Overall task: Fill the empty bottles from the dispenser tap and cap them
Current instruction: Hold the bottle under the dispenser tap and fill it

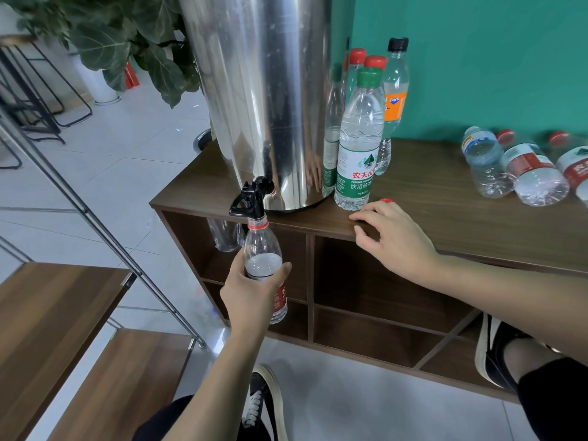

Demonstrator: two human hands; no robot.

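My left hand [254,291] grips an uncapped clear bottle [262,249] with a red label, its mouth right under the black tap [251,198] of the steel dispenser [257,90]. Water fills the bottle up to about its shoulder. My right hand [394,237] rests on the cabinet top's front edge, its fingers curled over a red cap [386,200] that peeks out behind the knuckles. A capped, green-labelled full bottle [359,144] stands right of the dispenser, with several other capped bottles [394,97] behind it.
Three empty bottles [512,167] lie on their sides at the right of the brown cabinet top [445,198]. Open shelf compartments sit below. A metal rail [95,218] and wooden steps [47,313] are to my left. A potted plant [105,43] stands behind.
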